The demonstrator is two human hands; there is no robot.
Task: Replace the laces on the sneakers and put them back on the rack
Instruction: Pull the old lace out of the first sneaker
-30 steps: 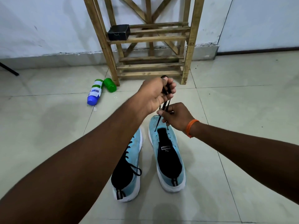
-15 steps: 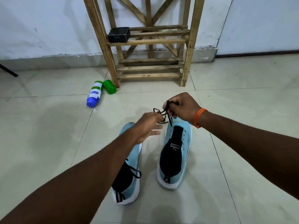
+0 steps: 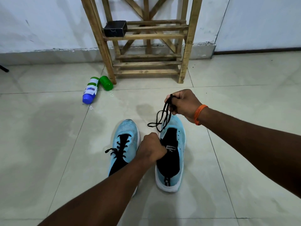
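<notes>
Right hand [image 3: 184, 103] grips the black lace [image 3: 163, 118]; left hand [image 3: 153, 148] curls at the sneaker [image 3: 180, 137], its hold hidden.

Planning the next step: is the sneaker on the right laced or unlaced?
Unlaced: the right sneaker has no lace across its black tongue, and the black lace dangles from the right hand above its toe.

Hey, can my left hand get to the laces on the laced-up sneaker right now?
Probably yes: the laced sneaker lies right beside the left hand, with nothing between them. But that hand grips the unlaced sneaker and would have to let go.
</notes>
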